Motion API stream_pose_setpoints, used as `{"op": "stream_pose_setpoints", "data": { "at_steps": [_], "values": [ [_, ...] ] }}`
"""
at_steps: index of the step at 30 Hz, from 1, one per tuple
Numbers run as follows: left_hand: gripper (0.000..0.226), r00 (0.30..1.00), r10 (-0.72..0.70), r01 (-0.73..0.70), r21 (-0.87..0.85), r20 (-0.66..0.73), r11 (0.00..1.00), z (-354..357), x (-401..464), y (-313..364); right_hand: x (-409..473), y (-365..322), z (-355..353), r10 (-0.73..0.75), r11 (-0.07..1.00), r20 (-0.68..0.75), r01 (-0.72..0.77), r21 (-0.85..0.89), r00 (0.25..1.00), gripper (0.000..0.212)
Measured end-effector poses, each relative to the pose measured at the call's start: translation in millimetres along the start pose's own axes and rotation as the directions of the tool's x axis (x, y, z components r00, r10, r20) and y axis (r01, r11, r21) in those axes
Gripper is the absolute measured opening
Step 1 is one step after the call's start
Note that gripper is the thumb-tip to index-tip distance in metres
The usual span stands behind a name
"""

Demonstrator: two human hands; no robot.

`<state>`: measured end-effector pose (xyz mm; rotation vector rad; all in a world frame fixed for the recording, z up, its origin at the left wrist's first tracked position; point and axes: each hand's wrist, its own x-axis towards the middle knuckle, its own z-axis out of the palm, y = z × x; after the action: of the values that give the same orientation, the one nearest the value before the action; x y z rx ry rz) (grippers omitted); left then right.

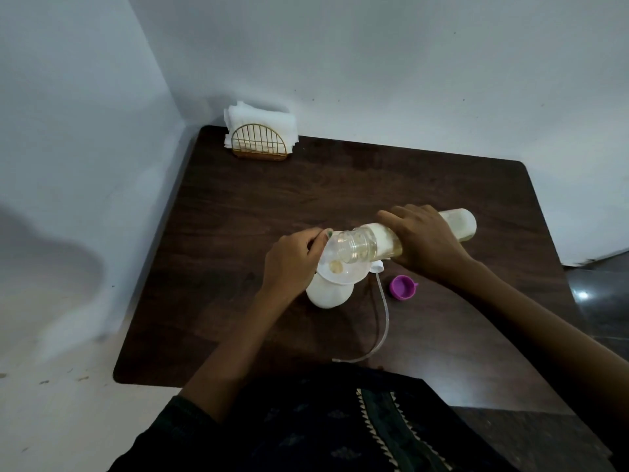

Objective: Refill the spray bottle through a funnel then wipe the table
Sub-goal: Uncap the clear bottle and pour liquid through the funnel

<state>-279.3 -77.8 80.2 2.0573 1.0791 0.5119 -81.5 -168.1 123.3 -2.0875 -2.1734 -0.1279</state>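
White walls meet behind a dark wood counter (340, 185) where a person refills a spray bottle (328, 296), white and upright just below the fingers of the left hand (292, 258). Those fingers (315, 238) are curled round the rim of a clear funnel (335, 269) seated in the bottle's neck, steadying it. Directly to their right, the open mouth of a clear refill bottle (367, 245) hangs over the funnel bowl, tipped nearly level, with yellowish liquid lying along its lower side. The right hand (425, 243) wraps the refill bottle's middle from above, fingers closed round it. Beneath that hand lie the spray head's dip tube (383, 321) and a purple cap (402, 287), both loose on the counter. A gold wire holder of white napkins (260, 137) stands well beyond the fingers, in the far corner.

Poured well, this step would seem to call for a slow tilt, so the funnel's narrow stem can drain without the bowl brimming over, and for a firm left grip, since the light bottle looks easy to tip. Wiping is not yet begun.
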Motion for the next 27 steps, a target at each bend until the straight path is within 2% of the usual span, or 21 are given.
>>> {"op": "stream_pose_setpoints", "data": {
  "at_steps": [27],
  "values": [
    [0.030,1.000,-0.001,0.001,-0.004,-0.003,1.000,-0.8,-3.3,-4.3,-0.3,-5.3,-0.1,-0.015,1.000,-0.006,0.015,-0.014,1.000,0.045]
  ]
}}
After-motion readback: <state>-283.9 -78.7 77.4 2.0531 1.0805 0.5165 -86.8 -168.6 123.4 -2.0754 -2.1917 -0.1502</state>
